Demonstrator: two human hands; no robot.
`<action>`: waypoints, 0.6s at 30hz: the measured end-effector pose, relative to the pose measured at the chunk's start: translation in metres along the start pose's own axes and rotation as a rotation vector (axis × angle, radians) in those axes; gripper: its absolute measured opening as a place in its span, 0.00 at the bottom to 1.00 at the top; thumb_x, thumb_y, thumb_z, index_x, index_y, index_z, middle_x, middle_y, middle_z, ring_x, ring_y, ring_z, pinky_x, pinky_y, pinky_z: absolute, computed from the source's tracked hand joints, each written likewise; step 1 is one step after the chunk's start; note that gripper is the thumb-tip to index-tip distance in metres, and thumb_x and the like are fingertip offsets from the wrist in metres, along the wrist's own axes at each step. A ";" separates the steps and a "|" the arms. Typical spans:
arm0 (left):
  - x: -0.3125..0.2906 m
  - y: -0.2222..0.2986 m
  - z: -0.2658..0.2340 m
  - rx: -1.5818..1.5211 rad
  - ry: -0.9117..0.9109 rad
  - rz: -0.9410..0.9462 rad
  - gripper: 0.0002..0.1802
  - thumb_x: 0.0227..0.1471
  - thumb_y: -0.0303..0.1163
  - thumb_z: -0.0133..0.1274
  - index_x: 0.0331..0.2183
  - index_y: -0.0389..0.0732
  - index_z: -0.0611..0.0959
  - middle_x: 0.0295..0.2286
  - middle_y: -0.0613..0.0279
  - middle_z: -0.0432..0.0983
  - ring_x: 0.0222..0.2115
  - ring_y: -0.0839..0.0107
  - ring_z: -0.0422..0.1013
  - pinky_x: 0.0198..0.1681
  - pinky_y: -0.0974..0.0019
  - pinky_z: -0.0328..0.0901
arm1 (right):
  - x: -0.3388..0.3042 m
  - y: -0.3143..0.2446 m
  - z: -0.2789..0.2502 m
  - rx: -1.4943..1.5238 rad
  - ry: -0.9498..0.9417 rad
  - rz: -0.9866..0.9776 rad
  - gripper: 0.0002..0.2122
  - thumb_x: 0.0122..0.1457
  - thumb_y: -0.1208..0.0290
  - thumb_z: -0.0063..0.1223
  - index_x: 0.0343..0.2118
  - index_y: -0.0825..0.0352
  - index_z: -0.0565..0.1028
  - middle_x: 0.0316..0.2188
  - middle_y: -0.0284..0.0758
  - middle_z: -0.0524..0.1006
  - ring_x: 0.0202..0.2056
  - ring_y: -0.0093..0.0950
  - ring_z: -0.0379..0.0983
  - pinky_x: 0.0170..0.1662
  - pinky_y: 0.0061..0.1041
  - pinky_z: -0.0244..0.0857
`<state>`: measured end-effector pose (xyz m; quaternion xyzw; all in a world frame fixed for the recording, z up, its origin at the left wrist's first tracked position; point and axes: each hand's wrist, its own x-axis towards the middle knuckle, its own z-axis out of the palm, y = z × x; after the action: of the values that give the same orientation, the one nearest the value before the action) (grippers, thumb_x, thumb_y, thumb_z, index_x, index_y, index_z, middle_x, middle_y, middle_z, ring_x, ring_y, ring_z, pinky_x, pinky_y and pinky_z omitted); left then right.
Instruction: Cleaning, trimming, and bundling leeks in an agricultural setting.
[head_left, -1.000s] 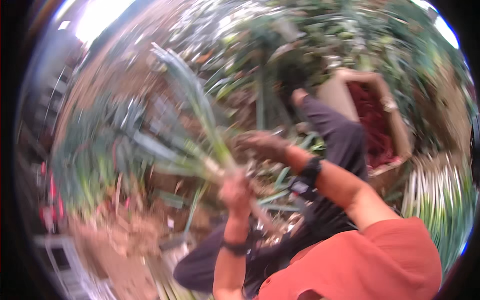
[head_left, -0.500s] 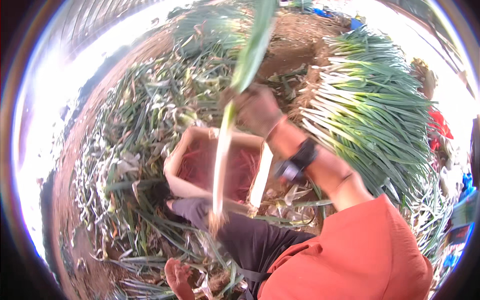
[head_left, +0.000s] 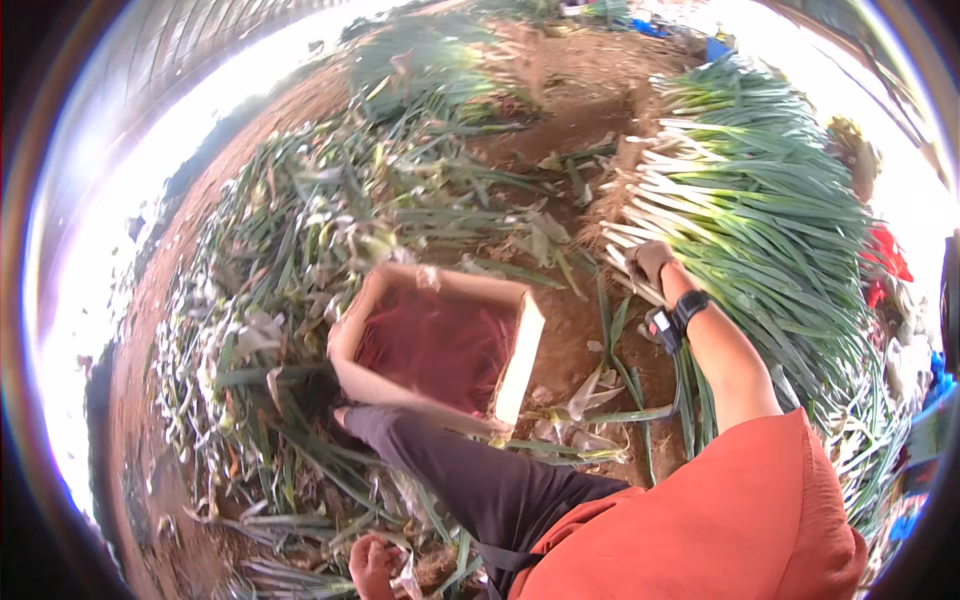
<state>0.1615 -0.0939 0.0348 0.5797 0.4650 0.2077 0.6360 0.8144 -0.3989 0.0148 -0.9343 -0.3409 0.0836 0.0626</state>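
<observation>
The leeks [head_left: 740, 190] lie side by side in a long row along the right edge of the soil [head_left: 560, 345], white root ends toward its middle and green leaves toward its outer side. The right hand [head_left: 652, 260] is at the white ends, on the row's left border, fingers bent down; I cannot tell whether it grips a stalk. Left of it, apart, an open box [head_left: 518, 360] sits tilted to the view, reddish stringy material [head_left: 440, 340] inside, its near edge just beside the person's leg [head_left: 470, 450]. Past the box, a heap of leaves [head_left: 270, 260] covers the soil's left side. At the near edge, the left hand [head_left: 372, 562] has curled fingers beside loose leaves; whether it holds anything, I cannot tell
</observation>
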 end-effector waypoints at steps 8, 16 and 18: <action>-0.026 0.030 -0.068 -0.106 0.258 -0.003 0.12 0.54 0.34 0.48 0.39 0.39 0.74 0.32 0.64 0.72 0.30 0.76 0.70 0.33 0.72 0.65 | 0.011 -0.247 -0.009 0.801 -0.117 -0.693 0.11 0.57 0.67 0.43 0.36 0.68 0.74 0.35 0.36 0.73 0.36 0.25 0.70 0.36 0.23 0.67; -0.154 -0.041 -0.189 -0.545 0.805 -0.027 0.10 0.54 0.32 0.46 0.39 0.41 0.73 0.33 0.63 0.74 0.31 0.72 0.73 0.33 0.71 0.68 | -0.116 -0.585 0.082 0.918 -1.106 -0.544 0.13 0.56 0.65 0.48 0.40 0.67 0.72 0.29 0.31 0.75 0.25 0.19 0.69 0.27 0.17 0.64; -0.174 -0.059 -0.197 -0.689 0.935 -0.007 0.10 0.53 0.32 0.47 0.39 0.42 0.73 0.31 0.64 0.73 0.29 0.74 0.72 0.30 0.72 0.68 | -0.168 -0.636 0.133 0.682 -1.277 -0.685 0.13 0.56 0.66 0.48 0.38 0.70 0.72 0.27 0.32 0.75 0.23 0.20 0.70 0.24 0.17 0.64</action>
<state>-0.1025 -0.1404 0.0612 0.1845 0.6041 0.5787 0.5158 0.2624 -0.0163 0.0141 -0.4787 -0.5344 0.6781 0.1596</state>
